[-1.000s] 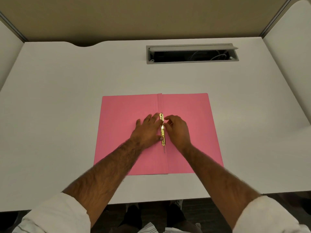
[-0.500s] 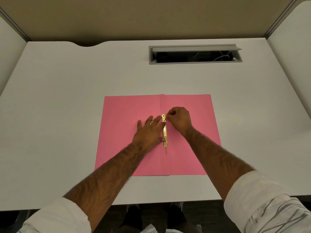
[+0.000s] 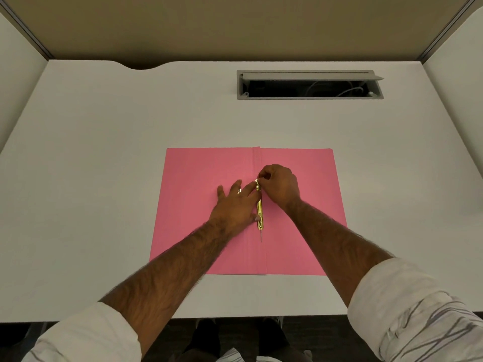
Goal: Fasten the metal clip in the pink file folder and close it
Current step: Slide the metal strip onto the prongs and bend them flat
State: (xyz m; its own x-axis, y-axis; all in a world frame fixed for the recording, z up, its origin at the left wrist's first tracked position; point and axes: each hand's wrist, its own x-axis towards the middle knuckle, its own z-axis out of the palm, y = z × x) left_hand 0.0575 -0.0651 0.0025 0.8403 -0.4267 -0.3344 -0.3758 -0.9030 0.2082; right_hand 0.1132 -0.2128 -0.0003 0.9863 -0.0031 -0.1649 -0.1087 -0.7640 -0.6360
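Observation:
The pink file folder (image 3: 300,218) lies open and flat on the white desk, spine running away from me. A gold metal clip (image 3: 259,215) lies along the spine, with a thin dark prong poking out below its near end. My left hand (image 3: 236,205) lies flat on the left leaf, fingers spread, its thumb and index fingertip pressing on the clip bar. My right hand (image 3: 279,185) is curled at the clip's far end, fingertips pinching a thin upright prong there.
The white desk (image 3: 104,178) has an open grey cable tray (image 3: 309,84) with wires at the back right. Partition walls stand at the back and on both sides. The desk's near edge runs just beyond my rolled white sleeves.
My right hand has slid from the middle of the clip up to its far end and closed on the prong. The left hand has stayed pressed on the clip.

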